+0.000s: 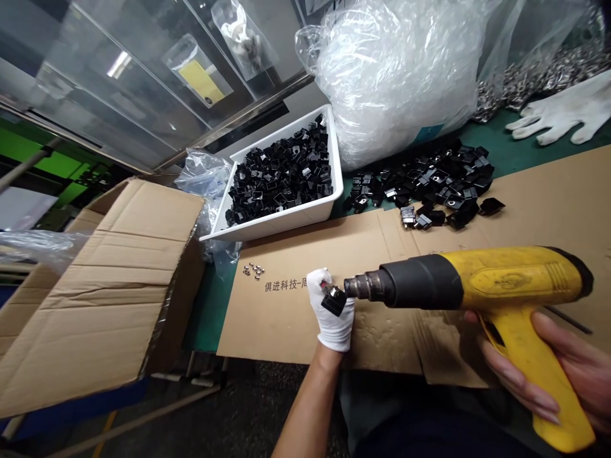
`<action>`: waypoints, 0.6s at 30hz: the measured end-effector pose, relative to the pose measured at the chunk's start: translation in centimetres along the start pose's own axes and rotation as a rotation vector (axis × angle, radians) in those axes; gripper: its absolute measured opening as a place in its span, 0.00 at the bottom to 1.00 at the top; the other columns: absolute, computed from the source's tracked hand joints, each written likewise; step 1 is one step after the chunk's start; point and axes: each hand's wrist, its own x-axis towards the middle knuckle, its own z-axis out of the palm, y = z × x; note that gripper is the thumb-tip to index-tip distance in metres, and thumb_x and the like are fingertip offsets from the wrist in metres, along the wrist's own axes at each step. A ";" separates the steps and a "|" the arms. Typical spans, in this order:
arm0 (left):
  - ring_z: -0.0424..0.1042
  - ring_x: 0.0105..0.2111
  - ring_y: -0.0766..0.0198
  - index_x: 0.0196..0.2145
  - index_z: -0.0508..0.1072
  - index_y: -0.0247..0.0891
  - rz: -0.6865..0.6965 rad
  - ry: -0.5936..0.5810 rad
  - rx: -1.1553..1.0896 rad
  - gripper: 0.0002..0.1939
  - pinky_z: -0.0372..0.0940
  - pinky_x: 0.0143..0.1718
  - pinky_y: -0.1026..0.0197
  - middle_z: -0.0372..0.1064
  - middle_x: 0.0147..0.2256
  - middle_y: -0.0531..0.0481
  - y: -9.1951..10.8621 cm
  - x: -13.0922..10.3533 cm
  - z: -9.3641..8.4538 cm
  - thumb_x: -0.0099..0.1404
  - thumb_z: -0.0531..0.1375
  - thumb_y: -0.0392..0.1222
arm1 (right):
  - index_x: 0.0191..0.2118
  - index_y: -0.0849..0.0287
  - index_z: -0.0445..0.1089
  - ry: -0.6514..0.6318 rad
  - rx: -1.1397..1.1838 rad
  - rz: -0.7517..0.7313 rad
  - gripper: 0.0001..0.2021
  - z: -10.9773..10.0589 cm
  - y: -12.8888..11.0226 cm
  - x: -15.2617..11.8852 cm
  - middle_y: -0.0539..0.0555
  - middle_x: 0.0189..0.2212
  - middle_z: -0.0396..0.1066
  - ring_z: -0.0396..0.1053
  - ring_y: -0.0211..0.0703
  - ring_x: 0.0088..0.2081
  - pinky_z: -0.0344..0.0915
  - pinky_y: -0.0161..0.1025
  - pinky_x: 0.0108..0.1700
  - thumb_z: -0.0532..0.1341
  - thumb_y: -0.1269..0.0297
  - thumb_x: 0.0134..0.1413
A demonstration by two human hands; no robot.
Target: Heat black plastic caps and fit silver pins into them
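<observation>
Heat gun [513,280] at near right, likely weighty and best taken by the handle [537,353], sits gripped in your right hand [580,366], its nozzle [370,285] just right of the black part [333,303], probably light and stiff, that your gloved left hand [335,327] holds.

Scuffed plastic heat gun [518,277], metal nozzle [371,286], cloth glove [335,332], glossy block [333,303], matt cardboard [277,324]

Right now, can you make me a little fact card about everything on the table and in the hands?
Left hand: white glove, holding a small black piece
Right hand: bare, gripping a yellow heat gun
Nozzle: aimed at that piece
White bin: filled with similar pieces
Loose pile: more, beside the bin
Cardboard sheet: tiny metal bits on it
</observation>
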 end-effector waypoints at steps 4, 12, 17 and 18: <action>0.71 0.39 0.54 0.39 0.66 0.40 -0.047 -0.039 -0.009 0.12 0.68 0.51 0.45 0.67 0.38 0.45 -0.4 -0.2 0.2 0.64 0.65 0.45 | 0.57 0.60 0.73 0.006 -0.015 0.003 0.29 0.3 -0.2 0.0 0.59 0.29 0.76 0.67 0.37 0.18 0.64 0.34 0.22 0.58 0.40 0.65; 0.70 0.39 0.55 0.41 0.66 0.40 0.022 -0.024 -0.022 0.13 0.69 0.49 0.46 0.66 0.39 0.45 -0.8 -0.4 0.2 0.66 0.64 0.48 | 0.57 0.59 0.73 0.023 0.009 -0.001 0.28 0.3 0.1 0.0 0.59 0.28 0.75 0.66 0.36 0.18 0.63 0.32 0.21 0.57 0.40 0.66; 0.68 0.38 0.56 0.41 0.64 0.40 0.050 -0.027 -0.031 0.12 0.69 0.47 0.49 0.64 0.38 0.47 -0.7 -0.4 0.2 0.66 0.63 0.47 | 0.55 0.61 0.74 0.075 0.007 -0.004 0.30 0.5 0.1 -0.1 0.60 0.27 0.74 0.66 0.36 0.16 0.62 0.33 0.20 0.57 0.39 0.65; 0.68 0.39 0.56 0.40 0.64 0.40 0.051 -0.028 -0.030 0.12 0.69 0.47 0.49 0.63 0.38 0.47 -0.7 -0.4 0.2 0.66 0.63 0.46 | 0.55 0.61 0.74 0.083 0.012 -0.004 0.30 0.5 0.1 -0.1 0.60 0.27 0.74 0.66 0.36 0.16 0.62 0.33 0.20 0.56 0.39 0.65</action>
